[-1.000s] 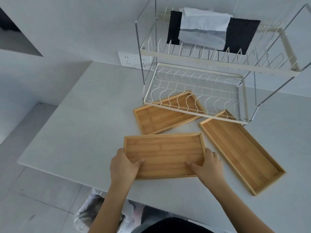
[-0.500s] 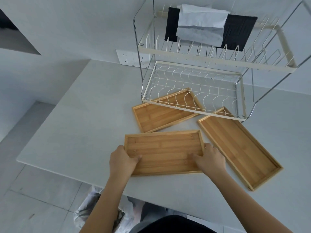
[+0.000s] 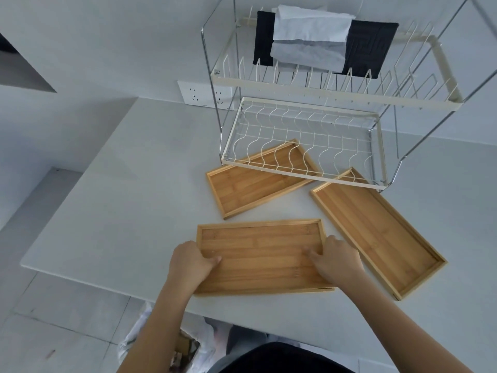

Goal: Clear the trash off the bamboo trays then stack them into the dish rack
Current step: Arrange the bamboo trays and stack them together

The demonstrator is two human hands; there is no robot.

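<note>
Three bare bamboo trays lie on the white table. The nearest tray point(image 3: 259, 251) is gripped at both short ends: my left hand point(image 3: 189, 262) holds its left end, my right hand point(image 3: 337, 261) its right end, thumbs inside the rim. Its near edge looks slightly raised off the table. A second tray point(image 3: 250, 187) lies partly under the lower shelf of the two-tier wire dish rack point(image 3: 304, 173). The third tray point(image 3: 376, 232) lies at an angle to the right, its far corner under the rack.
A black cloth point(image 3: 371, 49) and a white cloth point(image 3: 309, 47) hang on the rack's upper tier. A wall socket point(image 3: 204, 95) sits behind the table. Below the table's near edge point(image 3: 80, 278) stands a white trash bag point(image 3: 172, 343) with scraps inside.
Both hands keep their hold on the nearest tray. The tray has shifted slightly toward me and its near edge has lifted a little.
</note>
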